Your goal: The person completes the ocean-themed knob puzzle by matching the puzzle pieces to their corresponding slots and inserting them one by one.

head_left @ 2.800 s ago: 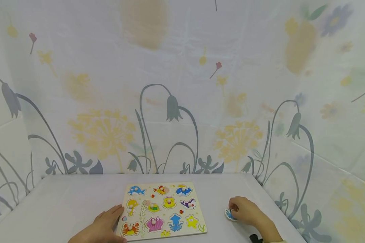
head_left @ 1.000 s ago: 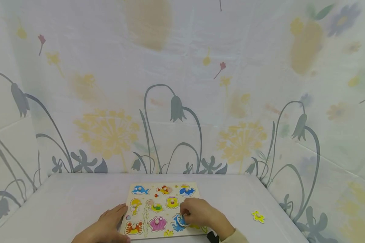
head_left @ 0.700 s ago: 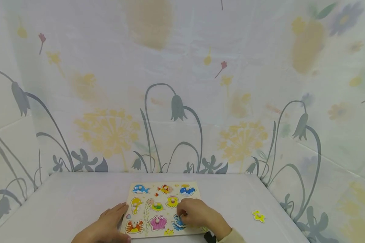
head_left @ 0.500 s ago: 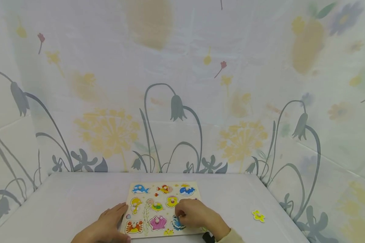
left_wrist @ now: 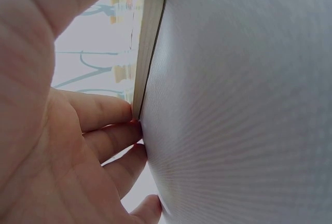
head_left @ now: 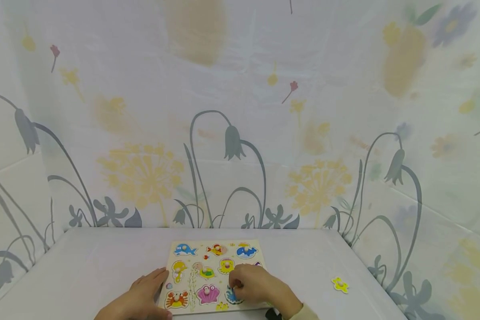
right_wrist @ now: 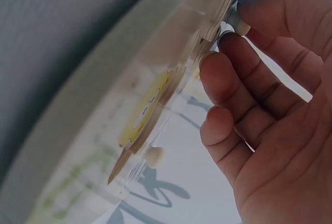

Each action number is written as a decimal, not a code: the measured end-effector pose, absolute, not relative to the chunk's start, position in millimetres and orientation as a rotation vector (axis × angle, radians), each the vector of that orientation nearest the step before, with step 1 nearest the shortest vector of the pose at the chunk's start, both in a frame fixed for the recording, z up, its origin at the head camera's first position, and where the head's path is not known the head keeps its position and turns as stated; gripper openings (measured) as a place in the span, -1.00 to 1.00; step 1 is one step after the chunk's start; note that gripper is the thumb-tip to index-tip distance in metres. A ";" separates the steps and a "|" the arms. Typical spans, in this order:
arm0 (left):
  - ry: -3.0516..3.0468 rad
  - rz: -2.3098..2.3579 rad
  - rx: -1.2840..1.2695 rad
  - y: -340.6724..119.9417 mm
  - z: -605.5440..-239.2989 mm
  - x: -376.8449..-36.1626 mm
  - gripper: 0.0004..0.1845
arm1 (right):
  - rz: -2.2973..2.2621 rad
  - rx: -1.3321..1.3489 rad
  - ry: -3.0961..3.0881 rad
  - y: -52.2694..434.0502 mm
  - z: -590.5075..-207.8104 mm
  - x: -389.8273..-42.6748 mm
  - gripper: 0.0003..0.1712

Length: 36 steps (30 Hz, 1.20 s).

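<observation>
A wooden knob puzzle board (head_left: 192,310) with sea-animal pieces lies on the table. My right hand (head_left: 253,284) is over its lower right part, thumb and fingertips pinching the blue squid puzzle piece (head_left: 231,295) by its small knob (right_wrist: 240,25). Fingers cover much of that piece, so I cannot tell whether it sits flat in its recess. In the right wrist view a yellow star picture (right_wrist: 147,111) shows in the board. My left hand (head_left: 138,295) rests at the board's left side, its extended fingers touching the edge (left_wrist: 148,42).
A yellow star puzzle piece (head_left: 339,284) lies on the white table (head_left: 304,262) right of the board. Crab (head_left: 177,299), shell (head_left: 207,294) and octopus (head_left: 226,266) pieces sit in the board. A flower-printed curtain (head_left: 240,89) stands behind the table.
My right hand has brought the squid piece from the table leftward onto the board, uncovering the star piece. Lately it has shifted slightly left over the squid's spot. The left hand stays at the board.
</observation>
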<state>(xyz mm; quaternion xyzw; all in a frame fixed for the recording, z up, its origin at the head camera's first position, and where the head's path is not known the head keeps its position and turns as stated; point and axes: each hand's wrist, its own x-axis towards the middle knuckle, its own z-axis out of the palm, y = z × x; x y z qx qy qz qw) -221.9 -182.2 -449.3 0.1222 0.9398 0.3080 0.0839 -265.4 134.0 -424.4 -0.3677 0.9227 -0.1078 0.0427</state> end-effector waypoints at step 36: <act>2.805 0.894 0.331 -180.1 -447.8 -221.8 0.15 | -0.296 -1.115 2.836 136.5 -426.9 -266.8 -0.89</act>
